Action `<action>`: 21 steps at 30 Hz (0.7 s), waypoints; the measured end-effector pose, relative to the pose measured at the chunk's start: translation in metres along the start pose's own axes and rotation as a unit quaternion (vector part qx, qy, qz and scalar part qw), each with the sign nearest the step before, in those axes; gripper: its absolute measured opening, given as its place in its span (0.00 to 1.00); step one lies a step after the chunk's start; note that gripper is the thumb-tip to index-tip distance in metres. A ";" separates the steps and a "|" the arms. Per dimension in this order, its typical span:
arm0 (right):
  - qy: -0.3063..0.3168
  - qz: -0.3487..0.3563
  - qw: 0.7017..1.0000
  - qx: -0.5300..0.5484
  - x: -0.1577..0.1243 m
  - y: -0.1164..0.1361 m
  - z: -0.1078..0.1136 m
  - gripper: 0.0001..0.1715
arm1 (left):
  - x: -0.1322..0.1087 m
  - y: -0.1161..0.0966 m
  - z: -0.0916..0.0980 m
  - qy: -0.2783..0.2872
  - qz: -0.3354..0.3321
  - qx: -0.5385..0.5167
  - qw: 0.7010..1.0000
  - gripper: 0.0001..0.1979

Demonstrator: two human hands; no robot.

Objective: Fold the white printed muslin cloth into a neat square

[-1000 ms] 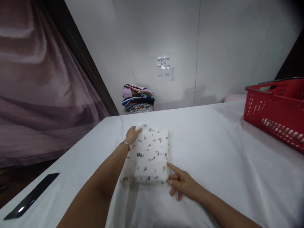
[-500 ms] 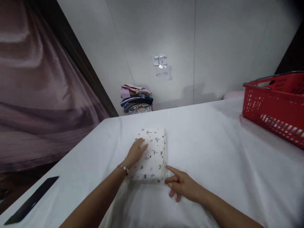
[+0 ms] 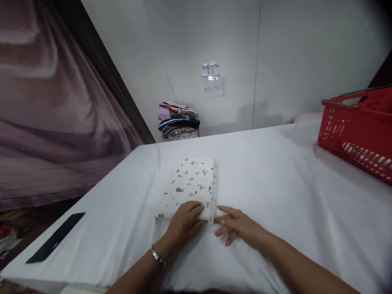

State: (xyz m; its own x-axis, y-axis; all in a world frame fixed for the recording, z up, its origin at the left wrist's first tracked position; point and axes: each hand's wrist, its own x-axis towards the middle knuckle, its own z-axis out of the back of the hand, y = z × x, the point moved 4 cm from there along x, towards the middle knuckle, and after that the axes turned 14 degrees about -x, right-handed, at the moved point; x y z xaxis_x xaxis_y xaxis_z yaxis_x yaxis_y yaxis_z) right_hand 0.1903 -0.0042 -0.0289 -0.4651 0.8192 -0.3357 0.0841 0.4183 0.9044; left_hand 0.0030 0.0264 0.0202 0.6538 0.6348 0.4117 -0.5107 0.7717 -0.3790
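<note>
A white folded cloth (image 3: 186, 179) with a small grey plant-like print lies on the table in front of me. My left hand (image 3: 185, 220), a silver bracelet at its wrist, rests over the cloth's near right part. Its fingers lie on top and its thumb is close to the near edge. Just right of that corner is my right hand (image 3: 237, 224), fingers apart and nothing held. Its fingertips are beside the cloth's layered right side; whether they touch it I cannot tell.
White cloth covers the table (image 3: 260, 175). A red plastic basket (image 3: 358, 134) stands on the right. A dark flat strip (image 3: 56, 239) lies near the left edge. Folded fabrics (image 3: 179, 122) are stacked beyond the far edge by the wall. A pinkish curtain (image 3: 61, 122) hangs left.
My left hand has slid from the middle of the cloth toward its near right corner. My right hand stays beside that corner. The view has shifted slightly.
</note>
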 end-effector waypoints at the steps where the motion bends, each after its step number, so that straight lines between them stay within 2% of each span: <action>1: 0.003 0.001 1.000 0.006 0.000 0.000 0.000 0.46 | 0.000 0.001 -0.002 0.000 0.002 0.001 1.000 0.20; 6: 0.010 -0.005 1.000 0.015 -0.004 0.004 0.000 0.44 | 0.001 -0.002 -0.008 0.003 0.006 0.006 1.000 0.20; 12: 0.009 -0.014 1.000 0.000 -0.006 0.007 0.000 0.43 | 0.004 -0.009 -0.013 -0.006 0.005 0.004 1.000 0.12; 21: 0.020 -0.003 1.000 0.002 -0.006 0.011 0.000 0.39 | 0.001 -0.015 -0.016 0.008 -0.020 0.011 1.000 0.12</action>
State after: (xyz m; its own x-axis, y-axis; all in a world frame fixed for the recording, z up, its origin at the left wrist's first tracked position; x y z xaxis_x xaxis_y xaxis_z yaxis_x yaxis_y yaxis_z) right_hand 0.1937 -0.0052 -0.0170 -0.5008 0.7999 -0.3307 0.0844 0.4253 0.9011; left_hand 0.0207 0.0149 0.0132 0.6819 0.6037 0.4130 -0.4969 0.7967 -0.3441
